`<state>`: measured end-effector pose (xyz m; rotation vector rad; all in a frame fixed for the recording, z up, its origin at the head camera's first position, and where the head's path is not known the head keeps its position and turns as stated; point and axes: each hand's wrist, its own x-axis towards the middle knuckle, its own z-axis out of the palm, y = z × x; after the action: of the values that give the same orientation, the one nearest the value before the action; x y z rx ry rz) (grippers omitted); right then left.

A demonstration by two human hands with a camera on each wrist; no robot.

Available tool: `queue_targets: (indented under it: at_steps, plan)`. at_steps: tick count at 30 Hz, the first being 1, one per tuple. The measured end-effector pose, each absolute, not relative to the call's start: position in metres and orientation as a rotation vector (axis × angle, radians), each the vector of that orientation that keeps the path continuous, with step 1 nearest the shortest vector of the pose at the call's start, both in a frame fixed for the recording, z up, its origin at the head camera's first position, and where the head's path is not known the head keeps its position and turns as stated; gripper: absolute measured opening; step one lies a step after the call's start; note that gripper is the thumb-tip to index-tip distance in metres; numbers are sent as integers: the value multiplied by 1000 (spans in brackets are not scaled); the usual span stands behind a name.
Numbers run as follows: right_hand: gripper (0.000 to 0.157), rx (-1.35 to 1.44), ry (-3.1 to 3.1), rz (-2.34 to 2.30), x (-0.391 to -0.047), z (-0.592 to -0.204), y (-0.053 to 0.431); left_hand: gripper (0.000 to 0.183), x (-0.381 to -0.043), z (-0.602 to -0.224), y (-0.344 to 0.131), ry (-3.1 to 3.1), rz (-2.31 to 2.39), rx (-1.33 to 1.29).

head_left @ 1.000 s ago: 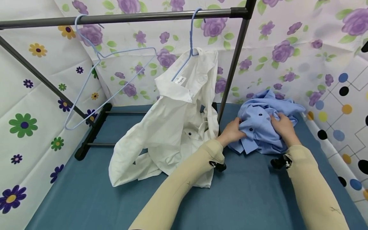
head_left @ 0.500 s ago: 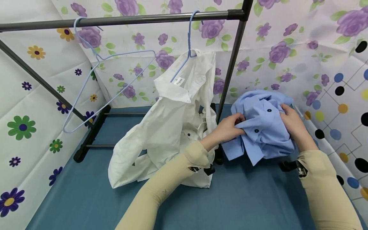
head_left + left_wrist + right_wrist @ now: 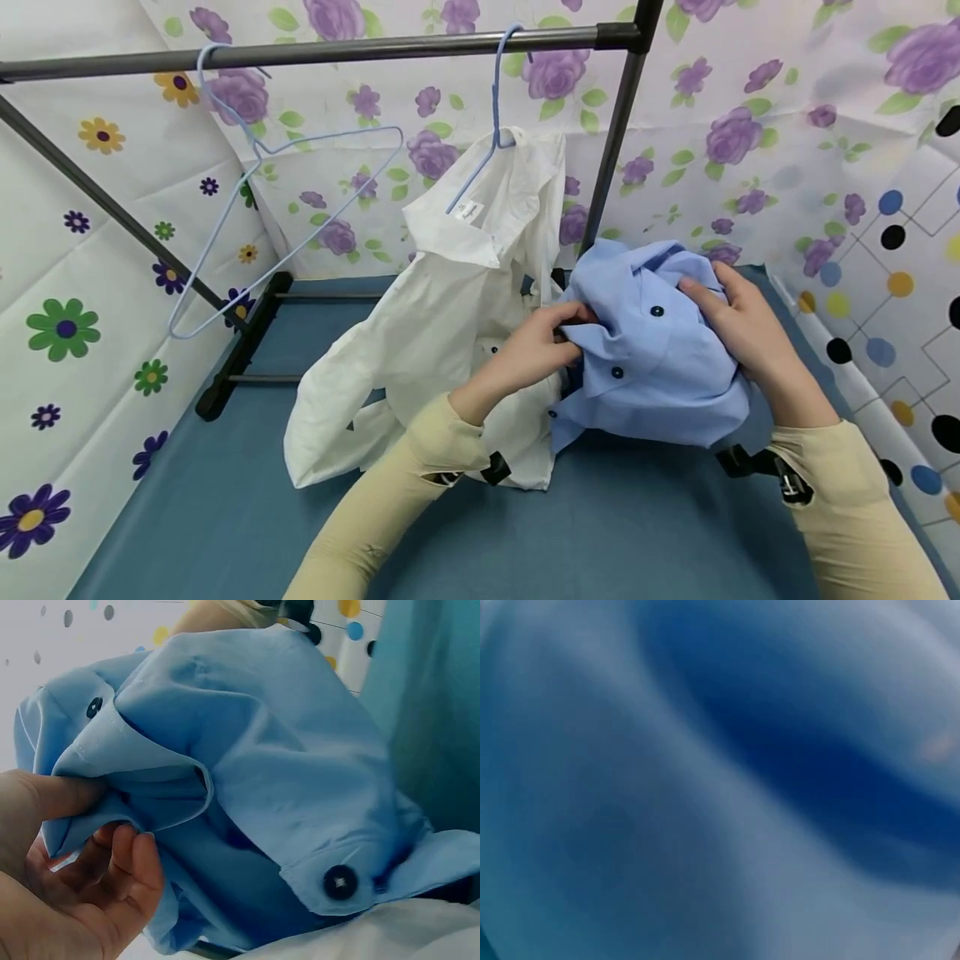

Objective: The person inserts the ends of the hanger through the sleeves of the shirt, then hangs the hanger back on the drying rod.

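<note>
A bunched blue shirt [image 3: 652, 358] with dark buttons is between my two hands, raised over the table. My left hand [image 3: 536, 350] pinches an edge of the cloth between thumb and fingers, which the left wrist view shows close up beside a buttoned cuff [image 3: 330, 881]. On the far right side, my right hand [image 3: 750, 333] grips the folds, thumb on top and other fingers partly hidden by cloth. Blurred blue fabric [image 3: 742, 787] fills the right wrist view. Just left of the blue shirt, a white shirt [image 3: 420, 333] hangs from a blue wire hanger [image 3: 497, 108], partly behind my left hand.
A dark metal rail [image 3: 337, 52] crosses the back, with an upright post [image 3: 618, 125] behind the shirts. A bare blue hanger [image 3: 225, 217] hangs at the left. The rack's foot [image 3: 240, 350] stands on the teal table [image 3: 600, 533]. Patterned sheets [image 3: 750, 125] enclose the sides and back.
The blue shirt has been lifted off the table and brought left and nearer, held by both hands. Its front now overlaps the rack post and the white shirt's edge.
</note>
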<state>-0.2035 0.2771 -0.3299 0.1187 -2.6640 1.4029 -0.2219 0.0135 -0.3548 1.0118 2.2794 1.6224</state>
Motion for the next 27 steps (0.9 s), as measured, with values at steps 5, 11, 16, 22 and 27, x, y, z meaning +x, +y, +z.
queue_targets:
  at_steps: [5, 11, 16, 22, 27]
  plan:
    - [39, 196, -2513, 1526, -191, -306, 256, 22, -215, -327, -3, 2269, 1755, 1106]
    - [32, 359, -2181, 1811, -173, -282, 226, 23, -205, -290, -26, 2224, 1983, 1096]
    - [33, 480, -1935, 2026, -162, -271, 204, 25, -197, -270, -48, 2032, 2291, 1038]
    - [24, 529, -1867, 2100, -156, -274, 190, 35, -191, -256, -70, 1828, 2641, 856]
    - [15, 560, -1947, 2101, -156, -288, 194, 29, -191, -264, -84, 1901, 2671, 728]
